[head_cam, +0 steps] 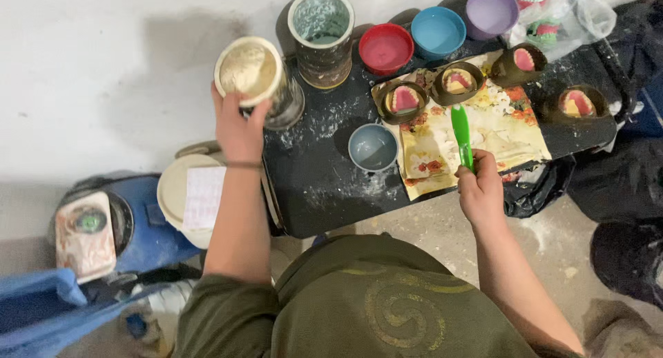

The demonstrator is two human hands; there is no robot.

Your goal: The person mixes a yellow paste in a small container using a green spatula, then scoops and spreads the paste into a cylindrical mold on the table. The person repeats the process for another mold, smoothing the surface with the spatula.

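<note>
A: We look down on a dark surface (324, 185) dusted with white powder. On it, towards the right, lies a flowered sheet (507, 133) carrying dark moulds (404, 100) with pink and yellow dental casts inside. Beyond them sit a tall spattered can (321, 37), then red (385, 49), blue (438, 32) and purple (491, 11) bowls, and nearer us a small grey bowl (373, 147).

B: And our hands?

A: Our left hand (238, 127) has its grip clamped round a jar of pale powder (250, 71), lifted over the surface's left corner, just beside the can. Our right hand (480, 189) has its grip closed on a green spatula (460, 133), blade pointing away over the flowered sheet, near the moulds.

B: What could go wrong?

A: We judge the jar is the risk: it is full nearly to the rim, so a tilt could shed powder over the moulds or the floor. The spatula blade could also nick a cast if it dips.
</note>
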